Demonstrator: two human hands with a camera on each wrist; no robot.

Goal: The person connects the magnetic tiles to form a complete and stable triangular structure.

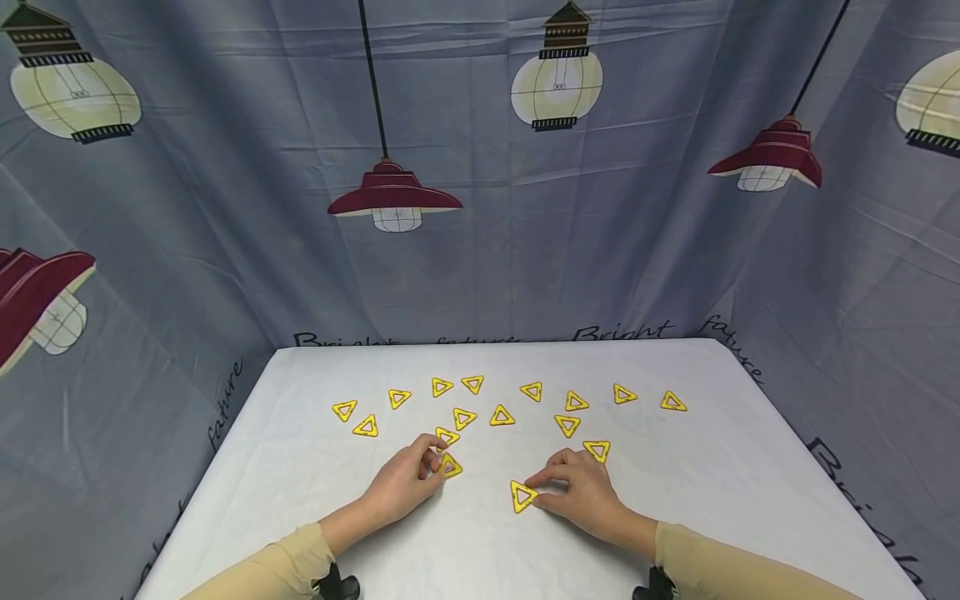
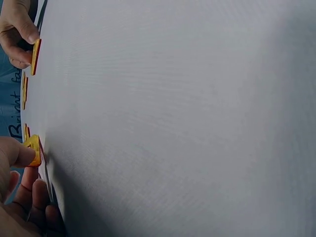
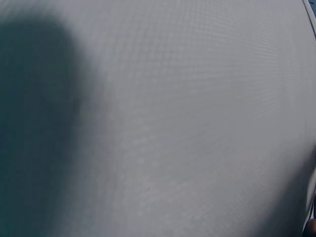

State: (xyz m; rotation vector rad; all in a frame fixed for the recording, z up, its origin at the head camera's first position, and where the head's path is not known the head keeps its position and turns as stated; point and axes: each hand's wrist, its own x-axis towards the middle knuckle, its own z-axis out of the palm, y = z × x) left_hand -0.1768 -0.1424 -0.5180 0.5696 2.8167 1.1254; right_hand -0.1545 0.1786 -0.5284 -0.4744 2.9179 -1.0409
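Observation:
My left hand [image 1: 403, 483] pinches a yellow triangular frame [image 1: 455, 472] between thumb and fingers, low at the table. Just behind it, another yellow triangle [image 1: 452, 437] lies by the index finger, partly covered. My right hand [image 1: 585, 492] pinches a third yellow triangle [image 1: 516, 497] by its right corner. Beyond the right knuckles lies one more triangle [image 1: 597, 445]. In the left wrist view, the left thumb presses on its yellow triangle [image 2: 33, 143], and the right hand [image 2: 15, 32] holds its red-edged piece [image 2: 35, 57]. The right wrist view shows mostly cloth, with a fingertip [image 3: 310, 228] at the corner.
Several more yellow triangles lie scattered across the table's far half, among them one at the left [image 1: 344, 417] and one at the far right [image 1: 672, 407]. A white cloth covers the table [image 1: 712, 467]. Grey curtains [image 1: 480, 275] with printed lamps surround its back and sides.

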